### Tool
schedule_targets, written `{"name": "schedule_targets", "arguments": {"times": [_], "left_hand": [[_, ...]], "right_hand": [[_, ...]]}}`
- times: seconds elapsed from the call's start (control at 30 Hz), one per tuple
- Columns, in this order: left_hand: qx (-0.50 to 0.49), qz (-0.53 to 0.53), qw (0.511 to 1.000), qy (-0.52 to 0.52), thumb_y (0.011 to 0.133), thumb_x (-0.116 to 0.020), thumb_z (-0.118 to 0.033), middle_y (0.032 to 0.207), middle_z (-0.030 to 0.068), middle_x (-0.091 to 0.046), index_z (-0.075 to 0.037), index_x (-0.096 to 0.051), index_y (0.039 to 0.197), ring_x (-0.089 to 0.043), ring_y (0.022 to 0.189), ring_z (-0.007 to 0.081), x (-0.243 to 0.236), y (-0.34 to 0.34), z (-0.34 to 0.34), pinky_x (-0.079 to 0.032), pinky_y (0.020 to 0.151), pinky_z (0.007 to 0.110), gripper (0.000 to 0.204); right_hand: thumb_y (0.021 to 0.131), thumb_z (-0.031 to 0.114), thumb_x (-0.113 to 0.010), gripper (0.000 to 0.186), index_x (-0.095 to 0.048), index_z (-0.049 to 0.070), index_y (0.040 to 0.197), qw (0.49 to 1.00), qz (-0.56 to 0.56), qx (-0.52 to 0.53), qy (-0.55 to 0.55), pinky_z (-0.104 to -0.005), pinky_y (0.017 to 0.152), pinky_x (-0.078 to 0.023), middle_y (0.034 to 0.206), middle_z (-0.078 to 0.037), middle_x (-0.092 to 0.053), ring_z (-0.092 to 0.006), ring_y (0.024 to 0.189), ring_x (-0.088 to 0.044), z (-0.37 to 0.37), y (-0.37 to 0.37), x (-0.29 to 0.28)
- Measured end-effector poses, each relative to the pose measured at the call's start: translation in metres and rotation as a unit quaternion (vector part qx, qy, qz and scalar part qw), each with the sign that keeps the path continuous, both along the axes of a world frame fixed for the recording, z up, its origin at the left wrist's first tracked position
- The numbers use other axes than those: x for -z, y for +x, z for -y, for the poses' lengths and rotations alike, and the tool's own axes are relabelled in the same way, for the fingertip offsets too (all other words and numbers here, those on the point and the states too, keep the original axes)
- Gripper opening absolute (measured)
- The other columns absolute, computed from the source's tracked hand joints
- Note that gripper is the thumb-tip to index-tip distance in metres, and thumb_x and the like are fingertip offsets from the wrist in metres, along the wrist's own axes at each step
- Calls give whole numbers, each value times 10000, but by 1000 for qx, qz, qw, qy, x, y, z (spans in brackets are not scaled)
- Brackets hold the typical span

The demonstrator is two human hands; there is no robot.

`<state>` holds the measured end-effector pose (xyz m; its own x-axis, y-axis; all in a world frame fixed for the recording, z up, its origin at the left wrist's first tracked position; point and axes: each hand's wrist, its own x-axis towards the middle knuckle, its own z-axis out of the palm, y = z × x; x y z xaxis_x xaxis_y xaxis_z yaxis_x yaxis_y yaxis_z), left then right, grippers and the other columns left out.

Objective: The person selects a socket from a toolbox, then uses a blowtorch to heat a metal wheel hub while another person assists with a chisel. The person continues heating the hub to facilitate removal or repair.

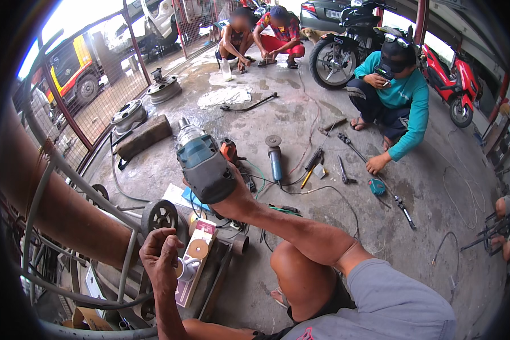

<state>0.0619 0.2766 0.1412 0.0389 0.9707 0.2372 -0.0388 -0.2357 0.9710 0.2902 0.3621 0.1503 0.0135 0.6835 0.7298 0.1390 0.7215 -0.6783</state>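
Note:
My right hand (pixel 232 195) grips a large power tool (pixel 201 167) with a teal and dark grey body and a metal nose pointing away from me. My left hand (pixel 163 255) is closed in front of a black wheel (pixel 158 212), fingers pinched on something too small to make out. Just right of that hand lies a long open box (pixel 186 292) with a tan disc (pixel 198 248) and a white round part (pixel 187 268). Metal tubing (pixel 127 266) and a rusty pipe (pixel 62 204) stand at my left.
An angle grinder (pixel 275 161), hand tools (pixel 343 170), cables and a jointed rod (pixel 405 212) lie on the concrete. A person in teal (pixel 402 107) squats at right, two others (pixel 275 37) behind. Wheel rims (pixel 127 116), a block (pixel 141 139), a fence and motorbikes (pixel 337 62) stand around.

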Motion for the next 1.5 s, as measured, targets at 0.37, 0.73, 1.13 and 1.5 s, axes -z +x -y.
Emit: {"name": "schedule_targets", "arguments": {"times": [0.37,0.73,1.13,1.5], "left_hand": [[2,2,1000,12,989,-749,-215,783,24,-699,-9,-709,1098,-527,579,5,-7,-9,14,-351,500,184,235],[-7,-21,999,30,996,-747,-242,768,12,-701,-24,-717,1090,-519,586,1,-12,-15,24,-348,511,191,240],[-25,-17,997,69,1021,-723,-233,736,-1,-680,-18,-731,1030,-493,579,4,-5,-22,29,-324,518,185,215],[-51,-83,993,65,1011,-732,-164,736,4,-657,40,-722,968,-583,628,65,-7,-16,39,-439,579,214,208]], "right_hand": [[893,115,-809,184,-735,59,1052,999,13,-1,35,-369,858,-562,1018,-87,-760,-204,950,-722,9,-19,-1],[807,141,-828,543,-564,5,1261,997,75,3,5,-415,874,-566,1067,-174,-738,-323,1012,-741,22,-20,-6],[809,104,-802,501,-596,-1,1253,990,133,-44,-27,-406,907,-547,1112,-180,-706,-316,1015,-691,43,4,13],[787,99,-812,535,-602,-4,1267,968,167,-124,-139,-380,921,-544,1091,-169,-702,-299,966,-696,38,3,38]]}}
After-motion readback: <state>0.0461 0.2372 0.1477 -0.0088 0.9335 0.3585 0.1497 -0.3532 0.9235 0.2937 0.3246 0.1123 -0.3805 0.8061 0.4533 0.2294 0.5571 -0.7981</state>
